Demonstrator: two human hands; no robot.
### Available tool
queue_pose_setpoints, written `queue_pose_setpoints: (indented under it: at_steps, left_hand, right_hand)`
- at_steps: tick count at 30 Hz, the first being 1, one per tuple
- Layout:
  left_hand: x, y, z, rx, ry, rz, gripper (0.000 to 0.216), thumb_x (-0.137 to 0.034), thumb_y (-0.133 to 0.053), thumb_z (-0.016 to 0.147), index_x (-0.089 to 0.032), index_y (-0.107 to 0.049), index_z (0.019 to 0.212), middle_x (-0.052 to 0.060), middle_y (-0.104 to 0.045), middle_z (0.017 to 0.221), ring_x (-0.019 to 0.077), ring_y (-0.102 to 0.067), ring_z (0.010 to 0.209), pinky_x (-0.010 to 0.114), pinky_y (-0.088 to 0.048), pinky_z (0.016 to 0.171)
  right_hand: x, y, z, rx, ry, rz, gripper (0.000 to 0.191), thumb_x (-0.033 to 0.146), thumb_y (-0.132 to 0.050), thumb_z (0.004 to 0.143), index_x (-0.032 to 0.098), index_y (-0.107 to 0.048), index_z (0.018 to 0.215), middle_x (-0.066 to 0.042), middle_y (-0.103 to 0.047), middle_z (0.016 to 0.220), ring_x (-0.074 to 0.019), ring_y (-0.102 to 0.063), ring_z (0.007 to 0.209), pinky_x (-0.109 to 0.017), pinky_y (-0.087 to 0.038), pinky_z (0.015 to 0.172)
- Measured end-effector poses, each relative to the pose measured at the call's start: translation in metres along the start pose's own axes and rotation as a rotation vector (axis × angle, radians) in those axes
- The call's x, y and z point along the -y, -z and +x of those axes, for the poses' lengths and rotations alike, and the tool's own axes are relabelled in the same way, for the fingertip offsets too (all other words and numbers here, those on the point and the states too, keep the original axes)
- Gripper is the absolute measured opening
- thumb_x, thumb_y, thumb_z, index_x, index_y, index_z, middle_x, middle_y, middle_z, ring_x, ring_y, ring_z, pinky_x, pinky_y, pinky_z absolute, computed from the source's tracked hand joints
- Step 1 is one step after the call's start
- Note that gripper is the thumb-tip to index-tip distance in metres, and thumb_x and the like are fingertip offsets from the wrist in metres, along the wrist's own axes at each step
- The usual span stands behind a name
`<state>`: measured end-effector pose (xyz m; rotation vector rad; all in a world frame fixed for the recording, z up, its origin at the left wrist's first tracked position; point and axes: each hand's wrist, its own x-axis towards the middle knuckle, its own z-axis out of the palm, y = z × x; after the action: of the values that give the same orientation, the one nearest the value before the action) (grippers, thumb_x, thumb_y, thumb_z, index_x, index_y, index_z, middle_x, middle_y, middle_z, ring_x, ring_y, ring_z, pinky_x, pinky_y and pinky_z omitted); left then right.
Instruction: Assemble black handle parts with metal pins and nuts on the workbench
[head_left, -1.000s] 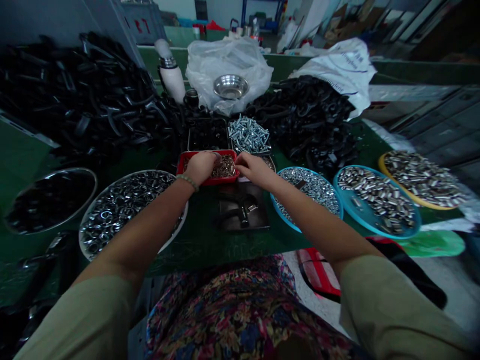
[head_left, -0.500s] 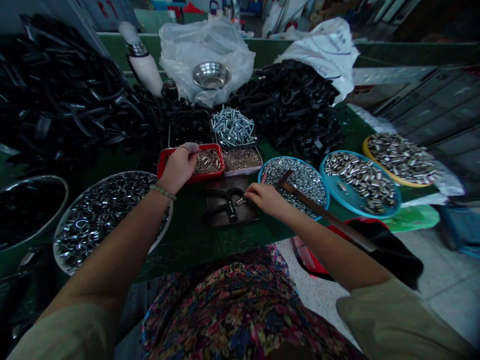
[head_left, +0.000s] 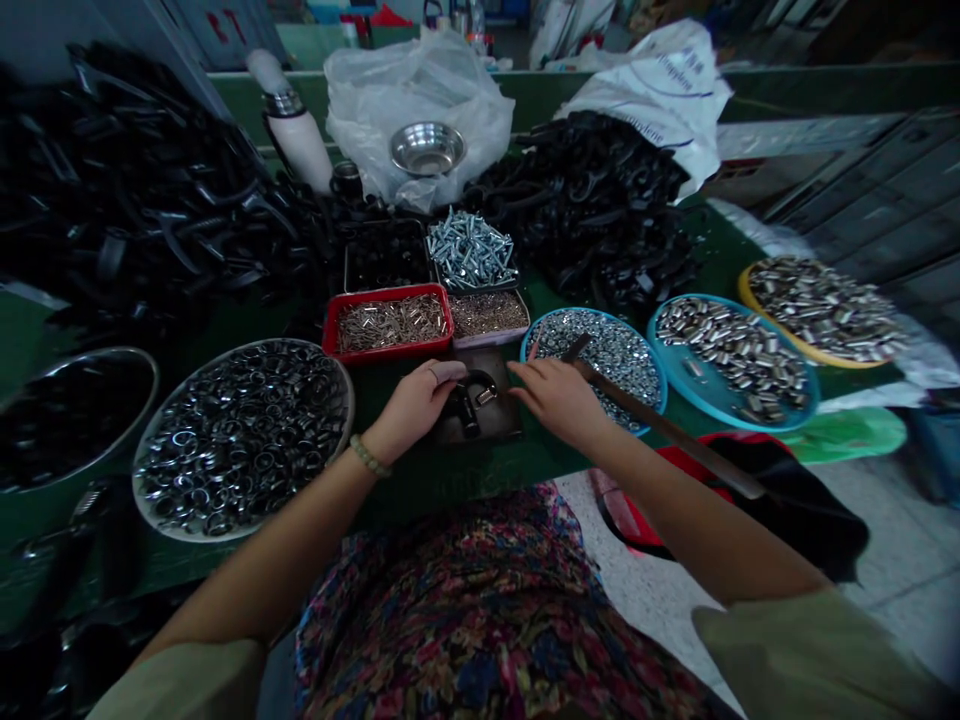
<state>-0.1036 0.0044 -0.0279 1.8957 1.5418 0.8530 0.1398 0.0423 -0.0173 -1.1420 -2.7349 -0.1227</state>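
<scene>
A black curved part [head_left: 469, 412] with a small metal spring [head_left: 486, 395] in its arch lies on a dark metal block [head_left: 504, 428]. My left hand [head_left: 420, 402] is closed over the left side of this part, thumb and fingers together; its fingertips hide that end, and any small piece between them cannot be seen. Just right of the spring, my right hand [head_left: 562, 400] hovers with fingers stretched and a little apart, nothing visible in them. A hammer [head_left: 660, 425] lies beside it, head on the blue tray of small metal pieces [head_left: 600, 350].
Behind the block stand a red tray of pins [head_left: 390, 325], a tray of small rivets [head_left: 491, 316] and a heap of screws [head_left: 471, 250]. A basin of dark rings [head_left: 247, 440] is at left. Black parts [head_left: 600, 200] pile up behind; metal cylinders [head_left: 739, 350] fill a right-hand tray.
My left hand has moved from the red tray of pins to the black curved part. My right hand has come off the spring and drawn slightly right, its fingers loosened.
</scene>
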Motion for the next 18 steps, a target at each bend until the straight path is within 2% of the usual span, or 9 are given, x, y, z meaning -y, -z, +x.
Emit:
queue_pose_setpoints:
  at_steps: [2, 5, 9, 13, 16, 18]
  left_hand:
    - [-0.004, 0.001, 0.001, 0.028, 0.013, 0.079, 0.032, -0.016, -0.048, 0.088, -0.019, -0.061, 0.118, 0.005, -0.067, 0.111, 0.0182, -0.063, 0.101, 0.031, -0.048, 0.096]
    - [-0.012, 0.004, 0.004, 0.113, 0.050, 0.210, 0.040, -0.015, -0.049, 0.087, -0.018, -0.054, 0.126, 0.005, -0.069, 0.098, 0.0191, -0.065, 0.088, 0.030, -0.050, 0.085]
    - [-0.026, 0.004, 0.008, 0.165, -0.070, 0.448, 0.038, -0.017, -0.044, 0.091, -0.020, -0.050, 0.128, 0.006, -0.066, 0.092, 0.0208, -0.063, 0.084, 0.032, -0.049, 0.079]
    - [-0.029, 0.001, 0.003, 0.217, -0.205, 0.643, 0.028, -0.015, -0.039, 0.093, -0.019, -0.056, 0.115, 0.008, -0.065, 0.092, 0.0231, -0.060, 0.091, 0.035, -0.048, 0.083]
    - [-0.019, 0.000, -0.008, 0.226, -0.205, 0.663, 0.024, -0.019, -0.040, 0.094, -0.019, -0.059, 0.109, 0.010, -0.065, 0.100, 0.0238, -0.058, 0.097, 0.037, -0.048, 0.087]
    - [-0.012, 0.000, -0.017, 0.178, -0.198, 0.616, 0.026, -0.027, -0.043, 0.094, -0.020, -0.058, 0.114, 0.011, -0.063, 0.112, 0.0244, -0.056, 0.104, 0.038, -0.046, 0.093]
  right_hand:
    - [-0.024, 0.005, -0.019, -0.017, -0.138, -0.040, 0.037, 0.034, -0.047, 0.095, 0.013, -0.057, 0.123, -0.013, -0.066, 0.107, -0.0266, -0.056, 0.100, -0.037, -0.042, 0.085]
    - [-0.058, 0.010, -0.046, 0.061, -0.322, -0.133, 0.036, 0.034, -0.050, 0.093, 0.011, -0.058, 0.119, -0.016, -0.067, 0.106, -0.0296, -0.057, 0.100, -0.039, -0.043, 0.083]
    - [-0.079, 0.009, -0.064, 0.182, -0.402, -0.170, 0.037, 0.033, -0.052, 0.091, 0.010, -0.056, 0.119, -0.017, -0.067, 0.108, -0.0322, -0.059, 0.101, -0.041, -0.045, 0.083]
    - [-0.061, 0.015, -0.060, 0.189, -0.405, -0.097, 0.035, 0.028, -0.042, 0.094, 0.011, -0.054, 0.123, -0.019, -0.065, 0.110, -0.0313, -0.062, 0.096, -0.040, -0.048, 0.076]
    - [-0.029, 0.028, -0.052, 0.111, -0.432, 0.181, 0.039, 0.027, -0.036, 0.096, 0.015, -0.047, 0.131, -0.017, -0.064, 0.117, -0.0275, -0.066, 0.092, -0.038, -0.051, 0.074]
    - [-0.008, 0.037, -0.045, 0.113, -0.375, 0.381, 0.040, 0.027, -0.036, 0.096, 0.019, -0.045, 0.135, -0.013, -0.064, 0.122, -0.0261, -0.067, 0.096, -0.037, -0.052, 0.079]
